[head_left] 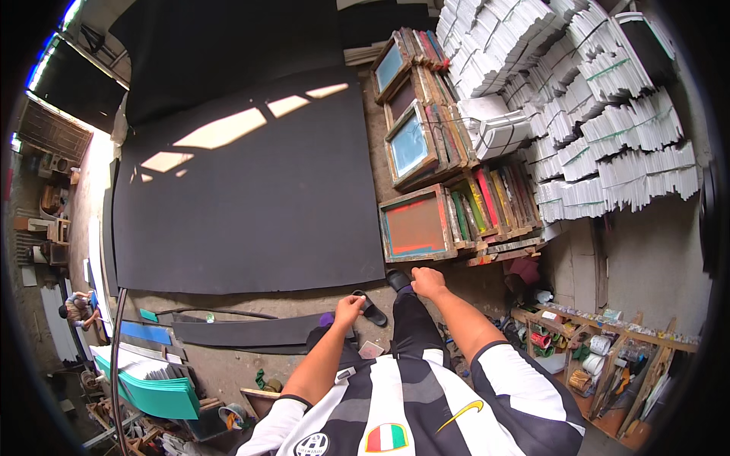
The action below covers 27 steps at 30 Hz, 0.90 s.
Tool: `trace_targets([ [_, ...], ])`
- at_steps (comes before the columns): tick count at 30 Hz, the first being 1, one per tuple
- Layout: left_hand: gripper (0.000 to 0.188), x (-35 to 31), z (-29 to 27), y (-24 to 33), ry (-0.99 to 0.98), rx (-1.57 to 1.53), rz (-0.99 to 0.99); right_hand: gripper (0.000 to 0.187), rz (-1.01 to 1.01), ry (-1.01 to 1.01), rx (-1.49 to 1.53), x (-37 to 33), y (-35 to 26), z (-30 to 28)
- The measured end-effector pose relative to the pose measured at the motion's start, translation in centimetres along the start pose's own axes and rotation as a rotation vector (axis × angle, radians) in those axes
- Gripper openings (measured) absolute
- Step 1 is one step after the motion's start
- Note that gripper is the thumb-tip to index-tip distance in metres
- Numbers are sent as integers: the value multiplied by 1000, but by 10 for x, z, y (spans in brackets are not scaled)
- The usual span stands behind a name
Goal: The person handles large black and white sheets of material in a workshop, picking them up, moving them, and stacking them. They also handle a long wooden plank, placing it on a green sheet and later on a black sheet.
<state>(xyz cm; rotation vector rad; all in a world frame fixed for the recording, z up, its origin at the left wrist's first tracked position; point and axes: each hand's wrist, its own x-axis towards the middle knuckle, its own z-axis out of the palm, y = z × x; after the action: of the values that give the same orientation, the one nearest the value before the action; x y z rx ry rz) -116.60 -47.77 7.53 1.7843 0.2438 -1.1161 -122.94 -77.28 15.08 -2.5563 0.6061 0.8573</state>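
My left hand (349, 309) is curled into a loose fist above the concrete floor, close to a black sandal (370, 308) on my left foot. My right hand (428, 282) is also closed, held in front of my dark trousers (414, 327) near the other black sandal (397, 280). Neither hand holds anything that I can see. A large black sheet (251, 190) lies flat on the floor ahead of me. Wooden printing screen frames (417, 224) lean in rows just beyond my right hand.
Tied bundles of white paper (601, 114) pile up at the right. A wooden rack with tape rolls and pots (593, 346) stands at lower right. Green and blue sheets (152, 387) lie at lower left, a narrow black strip (243, 332) nearby. Another person (76, 310) crouches far left.
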Motion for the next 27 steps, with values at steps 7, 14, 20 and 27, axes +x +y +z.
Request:
trace_targets([
  [7, 41, -7, 7, 33, -83, -108, -186, 35, 174, -59, 73, 37, 49, 4],
  [14, 38, 74, 1, -79, 62, -410, -399, 53, 190, -119, 318, 189, 57, 105],
  [20, 38, 191, 22, -194, 248, -636, -577, 80, 168, -188, 504, 392, 48, 235],
  [27, 57, 304, 70, -248, 238, -1025, -559, 112, 239, -20, 712, 514, 34, 329],
])
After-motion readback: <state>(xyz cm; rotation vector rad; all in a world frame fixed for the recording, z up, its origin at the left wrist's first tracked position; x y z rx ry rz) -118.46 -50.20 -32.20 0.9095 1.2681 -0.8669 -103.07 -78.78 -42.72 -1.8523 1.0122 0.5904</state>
